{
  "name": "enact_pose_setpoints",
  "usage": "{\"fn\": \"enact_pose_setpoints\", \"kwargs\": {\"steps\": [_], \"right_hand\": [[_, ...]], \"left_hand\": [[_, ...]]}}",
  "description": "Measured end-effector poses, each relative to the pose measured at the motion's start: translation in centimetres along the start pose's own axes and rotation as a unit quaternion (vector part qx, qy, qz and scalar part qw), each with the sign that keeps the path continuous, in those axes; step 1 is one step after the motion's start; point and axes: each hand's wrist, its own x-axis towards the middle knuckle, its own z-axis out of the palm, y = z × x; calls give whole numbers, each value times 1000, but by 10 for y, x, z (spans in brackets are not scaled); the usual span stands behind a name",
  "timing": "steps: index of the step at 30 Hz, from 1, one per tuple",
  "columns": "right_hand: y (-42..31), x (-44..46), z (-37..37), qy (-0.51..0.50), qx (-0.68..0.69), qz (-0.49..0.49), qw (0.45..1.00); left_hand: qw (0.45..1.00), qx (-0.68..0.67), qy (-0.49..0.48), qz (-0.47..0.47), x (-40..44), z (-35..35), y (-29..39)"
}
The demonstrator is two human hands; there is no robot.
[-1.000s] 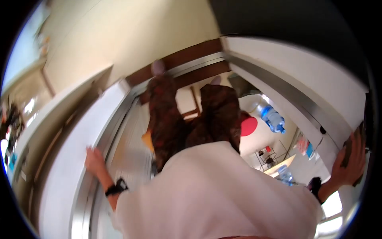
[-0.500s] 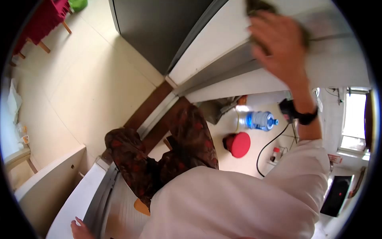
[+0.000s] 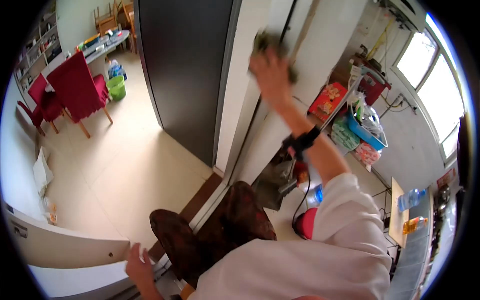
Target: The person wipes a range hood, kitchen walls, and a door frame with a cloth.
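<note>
My right hand is raised, pressing a dark green cloth flat against the pale door frame. The cloth shows above and beside the fingers, a little blurred. A black band circles the right wrist. At the lower left, my left hand is beside the edge of a white door panel, with fingers apart and nothing in them. Whether it touches the panel I cannot tell. My knees in dark patterned trousers are over the brown threshold.
A dark grey door stands beyond the frame. Red-covered chairs and a green bin are in the far room. On the right are a blue basket, a bottle of orange liquid and a red stool top.
My right hand and the cloth appear further left and lower in view. The view has tilted up, showing more of both rooms. The left hand has come further into view.
</note>
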Motion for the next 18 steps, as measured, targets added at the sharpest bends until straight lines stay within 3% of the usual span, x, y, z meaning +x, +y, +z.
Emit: {"fn": "enact_pose_setpoints", "kwargs": {"steps": [2, 4, 6, 8, 10, 12, 13, 14, 18], "right_hand": [[-34, -41, 66, 67, 68, -88, 992], [-47, -85, 75, 60, 100, -152, 982], [-37, -88, 72, 66, 122, -175, 975], [-16, -75, 74, 77, 101, -200, 971], [29, -29, 16, 23, 54, -104, 993], [85, 24, -26, 107, 47, 17, 993], [116, 47, -24, 249, 46, 31, 967], [140, 63, -37, 312, 108, 27, 944], [126, 75, -42, 404, 216, 77, 886]], "left_hand": [[999, -28, -8, 14, -5, 12, 16], [998, -45, -27, 23, -19, 20, 12], [995, -38, -92, 0, -26, 23, 5], [995, -31, -90, 3, -29, 23, 0], [998, -24, -57, 31, -27, 26, 0], [996, -16, -78, 26, -18, 24, 8], [996, -29, -73, 43, -14, 30, 11], [995, -44, -65, 60, -10, 33, 14], [992, -82, -82, 51, 5, 38, 47]]}}
